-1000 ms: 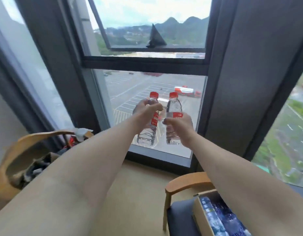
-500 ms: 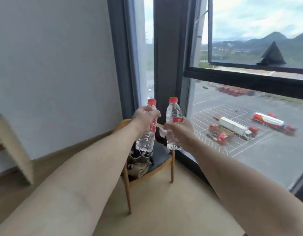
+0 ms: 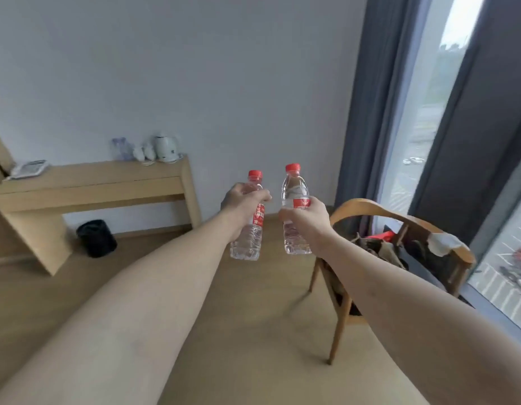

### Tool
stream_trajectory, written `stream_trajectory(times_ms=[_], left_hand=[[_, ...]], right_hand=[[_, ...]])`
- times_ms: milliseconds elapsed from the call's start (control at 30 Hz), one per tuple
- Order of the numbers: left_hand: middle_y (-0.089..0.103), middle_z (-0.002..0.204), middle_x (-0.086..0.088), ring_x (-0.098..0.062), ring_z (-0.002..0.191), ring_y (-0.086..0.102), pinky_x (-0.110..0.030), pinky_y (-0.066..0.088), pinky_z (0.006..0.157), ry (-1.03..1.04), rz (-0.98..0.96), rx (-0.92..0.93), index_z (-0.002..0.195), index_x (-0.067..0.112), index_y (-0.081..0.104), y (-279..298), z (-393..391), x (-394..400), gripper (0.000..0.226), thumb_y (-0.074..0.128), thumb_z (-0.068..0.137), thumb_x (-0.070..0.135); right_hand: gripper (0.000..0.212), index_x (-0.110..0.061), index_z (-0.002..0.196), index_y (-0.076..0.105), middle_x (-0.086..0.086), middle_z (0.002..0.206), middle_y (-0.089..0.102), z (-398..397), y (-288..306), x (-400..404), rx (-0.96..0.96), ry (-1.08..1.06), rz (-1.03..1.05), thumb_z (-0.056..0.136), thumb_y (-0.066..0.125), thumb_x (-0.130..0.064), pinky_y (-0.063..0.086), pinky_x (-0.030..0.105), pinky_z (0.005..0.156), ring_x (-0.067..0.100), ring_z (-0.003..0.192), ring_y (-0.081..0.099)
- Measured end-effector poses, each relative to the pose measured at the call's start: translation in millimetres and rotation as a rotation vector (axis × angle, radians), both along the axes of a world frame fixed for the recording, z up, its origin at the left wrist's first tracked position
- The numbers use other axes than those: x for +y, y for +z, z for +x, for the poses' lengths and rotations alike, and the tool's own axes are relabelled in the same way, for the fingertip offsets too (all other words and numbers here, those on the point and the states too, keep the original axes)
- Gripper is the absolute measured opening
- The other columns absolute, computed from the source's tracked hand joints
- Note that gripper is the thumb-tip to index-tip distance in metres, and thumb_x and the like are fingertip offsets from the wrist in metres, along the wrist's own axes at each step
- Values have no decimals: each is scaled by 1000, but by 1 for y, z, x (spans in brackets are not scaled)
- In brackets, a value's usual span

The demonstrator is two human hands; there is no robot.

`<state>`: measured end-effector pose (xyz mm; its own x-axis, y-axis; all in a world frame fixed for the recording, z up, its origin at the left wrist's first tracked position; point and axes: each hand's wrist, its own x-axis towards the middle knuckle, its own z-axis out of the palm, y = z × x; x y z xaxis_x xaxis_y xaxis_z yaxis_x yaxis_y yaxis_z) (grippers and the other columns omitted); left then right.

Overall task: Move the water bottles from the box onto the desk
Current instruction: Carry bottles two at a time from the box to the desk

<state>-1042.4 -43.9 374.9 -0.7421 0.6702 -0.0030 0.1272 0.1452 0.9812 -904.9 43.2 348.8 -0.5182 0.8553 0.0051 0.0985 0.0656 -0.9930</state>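
Left hand (image 3: 244, 203) wrapped round one bottle (image 3: 249, 223), right hand (image 3: 307, 219) wrapped round the other bottle (image 3: 295, 209), both upright in mid-air, just beside each other at centre. Desk (image 3: 89, 185) at 9 o'clock, well apart. Chair (image 3: 399, 229) at 3 o'clock.

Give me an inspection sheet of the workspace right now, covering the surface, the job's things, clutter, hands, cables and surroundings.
Surface: wooden desk against the wall, far left; no task bottle set on it yet.
Job's things: two red-capped water bottles, left bottle and right bottle, both upright in mid-air; the box is out of view.
Clutter: kettle, cups and a phone on the desk.
Hands: left hand grips the left bottle; right hand grips the right bottle.
Cables: nothing seen.
Surroundings: black bin under the desk, wooden chair with belongings, curtain, window.
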Motion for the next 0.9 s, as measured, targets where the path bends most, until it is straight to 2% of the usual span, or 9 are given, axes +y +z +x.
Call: stream_trajectory(times_ms=[167, 300, 400, 500, 567, 633, 700, 833, 900], left_hand=[[71, 101, -2, -21, 89, 68, -31, 52, 70, 171, 2, -20, 104, 26, 65, -9, -92, -34, 38, 79, 71, 34], [65, 100, 6, -12, 87, 61, -27, 41, 63, 281, -15, 7, 103, 29, 64, -8, -166, -50, 34, 79, 73, 35], [66, 102, 7, -17, 95, 62, -34, 50, 76, 390, 6, 18, 95, 30, 65, 0, -224, -57, 32, 79, 68, 36], [67, 108, 1, -24, 100, 65, -45, 55, 88, 479, 4, -2, 99, 32, 64, 8, -276, -58, 41, 79, 62, 39], [66, 110, 1, -23, 100, 64, -43, 54, 85, 506, -10, -3, 100, 35, 63, 16, -310, -56, 41, 78, 62, 40], [67, 106, 2, -20, 95, 65, -37, 52, 73, 558, 21, -12, 98, 35, 64, 23, -345, -54, 37, 78, 64, 40], [69, 101, 1, -19, 90, 67, -33, 50, 66, 620, 41, -27, 99, 33, 64, 27, -377, -51, 36, 78, 66, 39], [70, 100, -3, -23, 87, 70, -33, 53, 66, 663, 40, -62, 102, 30, 64, 24, -429, -51, 39, 79, 67, 38], [70, 98, -5, -24, 85, 70, -33, 54, 65, 695, 47, -92, 102, 28, 64, 19, -459, -52, 38, 80, 69, 35]], right_hand=[[36, -13, 92, 64, 3, 78, 67, -108, -3, -14, -8, 172, -5, 60, 79, -14, 58, 33, 60, 19, 63, 66], [41, -14, 95, 66, 5, 84, 72, -203, -7, -13, -22, 300, 24, 58, 82, -17, 61, 37, 66, 23, 71, 70], [47, -16, 98, 67, 6, 89, 74, -277, -5, -9, -12, 385, 43, 54, 82, -21, 63, 41, 69, 26, 78, 73], [46, -19, 92, 68, 5, 83, 75, -347, 5, -6, 18, 458, 26, 48, 80, -22, 63, 39, 67, 26, 77, 74], [42, -18, 91, 67, 6, 83, 74, -392, 10, -3, 25, 514, 10, 51, 82, -17, 63, 45, 70, 29, 77, 74], [46, -16, 94, 66, 7, 85, 74, -434, 15, 1, 15, 580, 9, 52, 83, -16, 63, 49, 74, 30, 77, 73], [49, -16, 97, 67, 6, 86, 75, -473, 18, 5, -1, 631, 21, 52, 84, -18, 63, 46, 73, 28, 78, 74], [47, -19, 99, 67, 0, 85, 75, -531, 15, 9, -27, 681, 34, 55, 85, -21, 57, 32, 61, 20, 73, 73], [45, -19, 99, 67, 1, 85, 75, -561, 10, 10, -41, 700, 34, 58, 84, -19, 55, 31, 60, 20, 72, 73]])
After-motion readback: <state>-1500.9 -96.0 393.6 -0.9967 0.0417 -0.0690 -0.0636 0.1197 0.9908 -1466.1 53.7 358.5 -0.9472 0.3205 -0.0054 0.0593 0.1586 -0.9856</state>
